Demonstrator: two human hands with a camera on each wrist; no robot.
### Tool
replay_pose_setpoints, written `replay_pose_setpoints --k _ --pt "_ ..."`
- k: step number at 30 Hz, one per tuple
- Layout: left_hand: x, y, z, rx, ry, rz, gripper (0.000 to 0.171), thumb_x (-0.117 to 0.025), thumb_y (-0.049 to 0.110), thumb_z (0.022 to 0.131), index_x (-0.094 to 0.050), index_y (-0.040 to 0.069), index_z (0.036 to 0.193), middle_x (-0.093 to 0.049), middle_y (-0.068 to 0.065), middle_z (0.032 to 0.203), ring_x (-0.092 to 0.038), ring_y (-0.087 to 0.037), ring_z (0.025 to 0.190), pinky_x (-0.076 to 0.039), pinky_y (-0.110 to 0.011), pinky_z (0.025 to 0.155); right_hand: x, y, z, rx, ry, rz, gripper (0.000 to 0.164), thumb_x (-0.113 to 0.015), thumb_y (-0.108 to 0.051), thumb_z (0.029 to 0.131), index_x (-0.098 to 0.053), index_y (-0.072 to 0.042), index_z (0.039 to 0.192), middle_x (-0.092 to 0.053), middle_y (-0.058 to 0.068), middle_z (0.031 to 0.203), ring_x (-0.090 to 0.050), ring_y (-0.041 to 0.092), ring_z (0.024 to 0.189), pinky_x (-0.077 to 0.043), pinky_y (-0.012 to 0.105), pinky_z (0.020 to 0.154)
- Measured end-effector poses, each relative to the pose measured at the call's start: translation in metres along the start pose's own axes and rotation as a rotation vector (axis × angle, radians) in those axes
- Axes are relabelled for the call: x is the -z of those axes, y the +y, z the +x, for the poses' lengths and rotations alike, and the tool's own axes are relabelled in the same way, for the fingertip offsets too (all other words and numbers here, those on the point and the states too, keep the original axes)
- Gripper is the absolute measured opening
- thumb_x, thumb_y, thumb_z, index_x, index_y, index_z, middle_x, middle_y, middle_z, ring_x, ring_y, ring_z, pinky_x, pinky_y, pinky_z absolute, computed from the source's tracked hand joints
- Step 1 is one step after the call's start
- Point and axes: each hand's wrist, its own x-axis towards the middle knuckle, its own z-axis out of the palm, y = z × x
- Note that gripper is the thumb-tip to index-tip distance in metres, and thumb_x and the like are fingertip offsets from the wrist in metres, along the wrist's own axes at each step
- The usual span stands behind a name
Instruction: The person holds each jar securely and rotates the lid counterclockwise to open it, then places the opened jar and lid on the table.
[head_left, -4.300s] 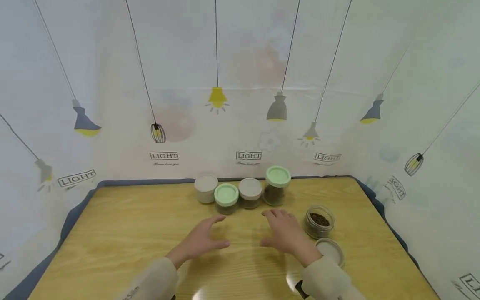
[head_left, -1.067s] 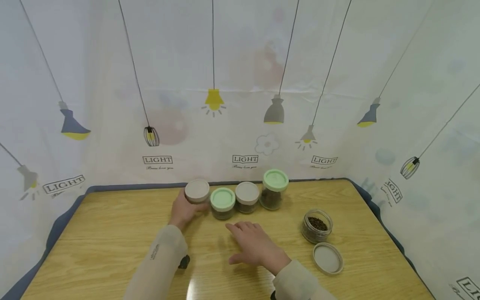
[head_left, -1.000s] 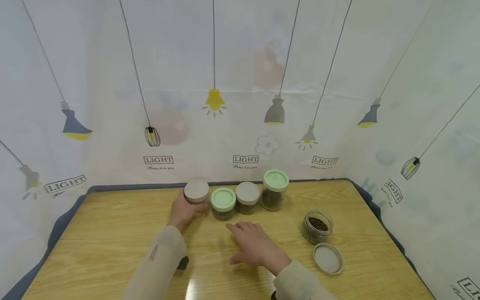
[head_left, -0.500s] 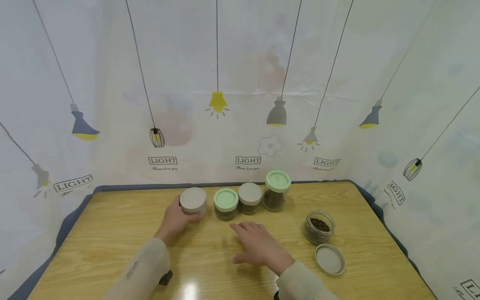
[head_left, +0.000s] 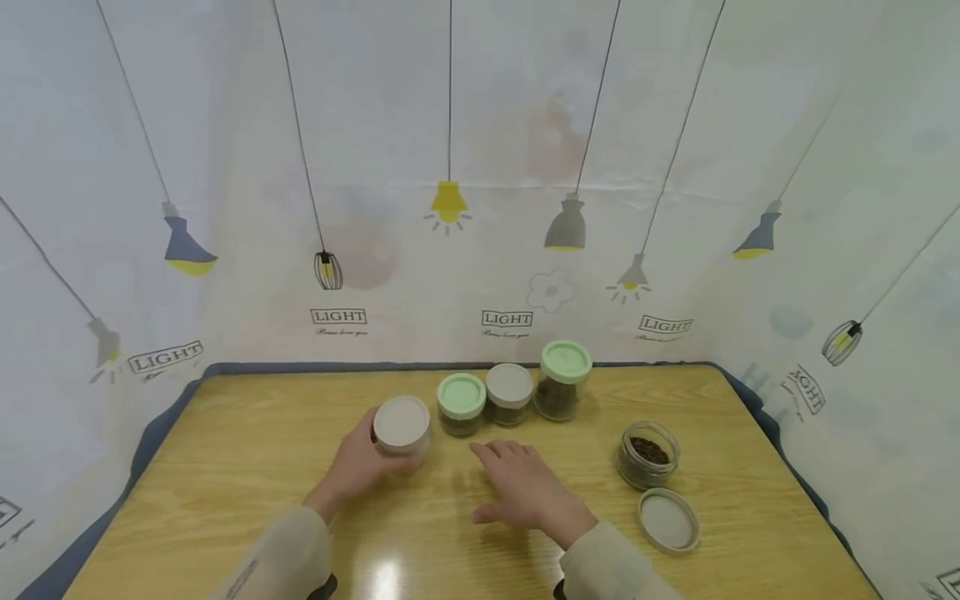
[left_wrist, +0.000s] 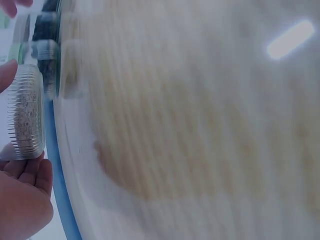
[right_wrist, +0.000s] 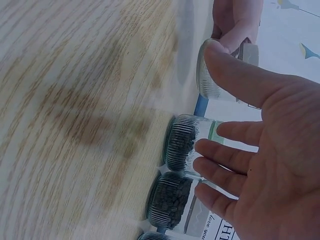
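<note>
My left hand [head_left: 358,462] grips a short ribbed glass jar with a light grey lid [head_left: 402,423], thumb on its near side and fingers round the far side. In the left wrist view, the jar [left_wrist: 27,112] has pale contents and its base stands off the table. The right hand [head_left: 528,487] hovers over the table's middle, holding nothing; in the right wrist view its fingers [right_wrist: 225,155] are spread and relaxed. Nearest to it are a short green-lidded jar [head_left: 461,398] and a grey-lidded jar [head_left: 510,387], both with dark contents.
A taller green-lidded jar [head_left: 566,367] ends the row at the back. On the right stands an uncovered glass jar [head_left: 648,454] of dark brown bits, with a grey lid [head_left: 670,521] lying in front. Printed fabric [head_left: 465,275] surrounds the wooden table [head_left: 225,467].
My left hand has taken hold of the grey-lidded jar at the row's left end and brought it nearer, off the table. The right hand moved slightly left earlier, then stayed nearly still.
</note>
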Motion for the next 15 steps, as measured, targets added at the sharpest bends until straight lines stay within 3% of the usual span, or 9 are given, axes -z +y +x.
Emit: replay_pose_setpoints --k 15 --pt "-0.022 0.012 -0.025 -0.078 -0.055 -0.063 0.089 -0.094 0.021 0.060 -0.048 0.017 0.136 -0.063 -0.003 0.125 -0.057 -0.020 0.118 -0.039 -0.045 0.106 0.001 -0.001 -0.001 0.009 0.036 -0.003 0.087 -0.076 -0.049 0.079 -0.040 -0.006 0.146 -0.051 0.014 0.141 -0.047 0.034 0.131 -0.038 0.053 0.108"
